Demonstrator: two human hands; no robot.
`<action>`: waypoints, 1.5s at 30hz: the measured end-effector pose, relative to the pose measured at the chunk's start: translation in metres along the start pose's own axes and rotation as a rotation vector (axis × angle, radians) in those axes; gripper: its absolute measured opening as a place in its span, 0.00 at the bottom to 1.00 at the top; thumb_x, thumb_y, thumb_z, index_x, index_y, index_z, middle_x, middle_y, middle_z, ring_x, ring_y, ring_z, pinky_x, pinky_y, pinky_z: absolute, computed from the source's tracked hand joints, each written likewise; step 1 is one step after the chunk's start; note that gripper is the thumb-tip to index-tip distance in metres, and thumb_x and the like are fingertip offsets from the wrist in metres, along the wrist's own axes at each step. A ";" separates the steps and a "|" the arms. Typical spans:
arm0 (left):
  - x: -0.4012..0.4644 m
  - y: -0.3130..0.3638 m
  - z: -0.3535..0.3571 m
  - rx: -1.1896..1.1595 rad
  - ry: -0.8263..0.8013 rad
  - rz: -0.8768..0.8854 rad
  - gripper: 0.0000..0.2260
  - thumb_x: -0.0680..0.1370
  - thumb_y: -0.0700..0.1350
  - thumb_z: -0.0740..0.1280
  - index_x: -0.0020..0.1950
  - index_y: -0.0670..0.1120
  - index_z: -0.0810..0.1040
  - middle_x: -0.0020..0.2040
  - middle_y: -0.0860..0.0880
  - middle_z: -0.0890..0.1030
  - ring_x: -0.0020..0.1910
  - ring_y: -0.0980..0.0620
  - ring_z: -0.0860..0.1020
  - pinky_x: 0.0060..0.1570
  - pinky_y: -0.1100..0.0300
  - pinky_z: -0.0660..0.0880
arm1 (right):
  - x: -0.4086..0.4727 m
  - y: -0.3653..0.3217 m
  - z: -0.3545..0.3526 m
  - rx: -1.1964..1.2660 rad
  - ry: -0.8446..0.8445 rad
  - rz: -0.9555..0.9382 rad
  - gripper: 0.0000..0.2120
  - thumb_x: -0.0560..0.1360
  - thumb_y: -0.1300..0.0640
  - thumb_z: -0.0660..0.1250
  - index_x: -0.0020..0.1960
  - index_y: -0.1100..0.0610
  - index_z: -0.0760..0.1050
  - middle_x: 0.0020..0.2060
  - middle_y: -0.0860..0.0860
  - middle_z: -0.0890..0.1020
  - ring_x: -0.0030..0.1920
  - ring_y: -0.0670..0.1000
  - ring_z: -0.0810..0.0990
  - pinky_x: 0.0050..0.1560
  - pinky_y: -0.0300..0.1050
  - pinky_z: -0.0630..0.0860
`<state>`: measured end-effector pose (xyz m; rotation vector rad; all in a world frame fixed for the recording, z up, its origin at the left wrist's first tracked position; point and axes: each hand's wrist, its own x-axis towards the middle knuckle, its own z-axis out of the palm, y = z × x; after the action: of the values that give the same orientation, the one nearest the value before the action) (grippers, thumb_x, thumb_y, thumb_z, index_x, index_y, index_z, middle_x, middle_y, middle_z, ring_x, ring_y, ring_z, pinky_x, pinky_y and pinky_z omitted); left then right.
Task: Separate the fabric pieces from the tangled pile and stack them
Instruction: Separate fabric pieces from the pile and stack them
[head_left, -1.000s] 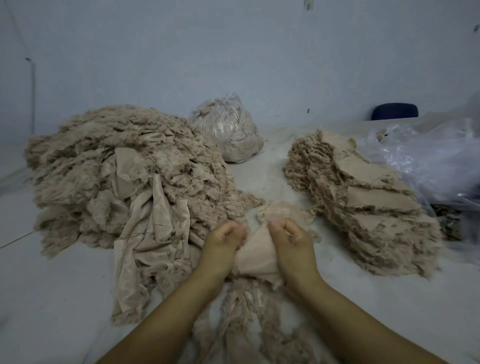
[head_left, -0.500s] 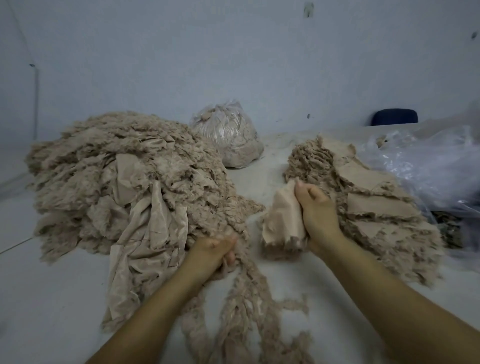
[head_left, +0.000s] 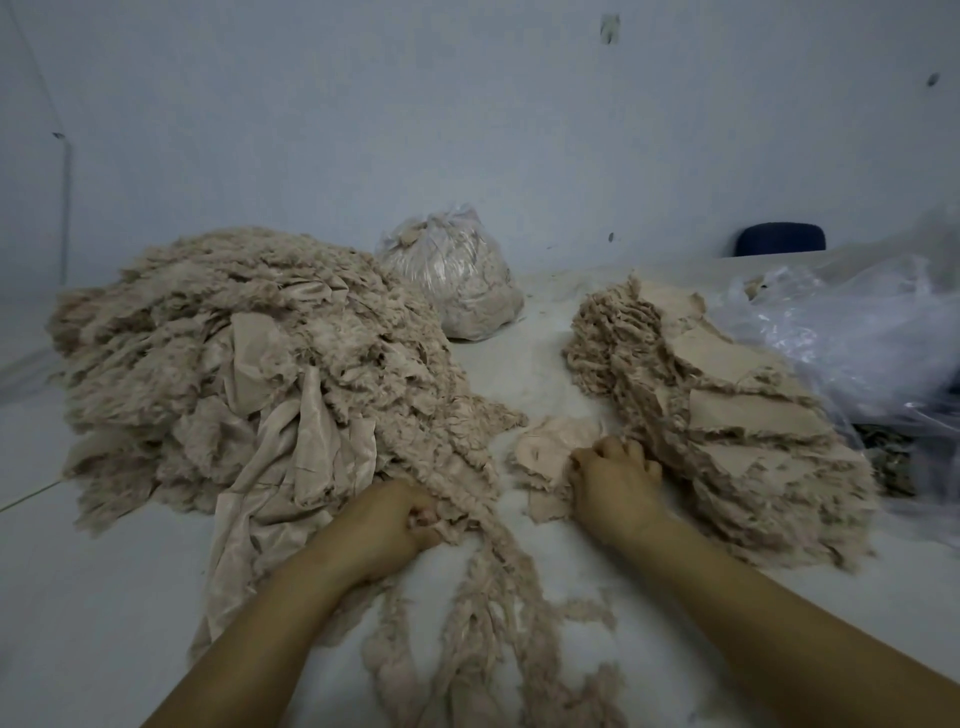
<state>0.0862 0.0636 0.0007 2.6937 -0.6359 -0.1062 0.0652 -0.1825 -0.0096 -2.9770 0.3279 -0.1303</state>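
Large tangled pile of frayed beige fabric (head_left: 249, 364) on the pale worktop (head_left: 93, 597), beyond the left hand (head_left: 387, 525), which grips its trailing strands. Right hand (head_left: 613, 480), fingers curled, holds a small beige fabric piece (head_left: 550, 447); just right of it, the layered beige stack (head_left: 727, 415).

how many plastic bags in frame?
2. A tied clear bag stuffed with beige scraps stands at the back, between the tangled pile and the stack. A crumpled clear bag lies at the right edge; it may be several sheets.
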 end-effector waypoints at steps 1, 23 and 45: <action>-0.001 0.000 0.000 -0.011 0.021 0.019 0.09 0.76 0.49 0.68 0.46 0.44 0.81 0.47 0.47 0.75 0.45 0.51 0.74 0.41 0.61 0.67 | -0.003 0.000 -0.001 -0.011 0.042 -0.002 0.16 0.82 0.52 0.52 0.68 0.52 0.68 0.67 0.54 0.66 0.68 0.58 0.60 0.65 0.53 0.59; -0.008 0.031 0.016 -0.331 0.199 0.475 0.04 0.74 0.41 0.71 0.42 0.44 0.85 0.43 0.61 0.72 0.47 0.55 0.73 0.49 0.62 0.70 | -0.046 -0.070 -0.010 1.713 -0.609 0.134 0.18 0.67 0.52 0.71 0.49 0.64 0.78 0.34 0.58 0.81 0.31 0.51 0.79 0.29 0.41 0.76; 0.008 -0.024 0.010 -0.243 0.366 -0.009 0.23 0.79 0.56 0.56 0.27 0.48 0.64 0.23 0.49 0.72 0.24 0.54 0.71 0.29 0.58 0.66 | -0.053 -0.013 -0.026 1.583 -0.035 0.065 0.07 0.79 0.65 0.60 0.44 0.62 0.74 0.29 0.54 0.75 0.27 0.48 0.71 0.27 0.36 0.67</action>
<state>0.1023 0.0771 -0.0172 2.3948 -0.4639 0.2829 0.0134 -0.1613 0.0148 -1.3987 0.1604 -0.1971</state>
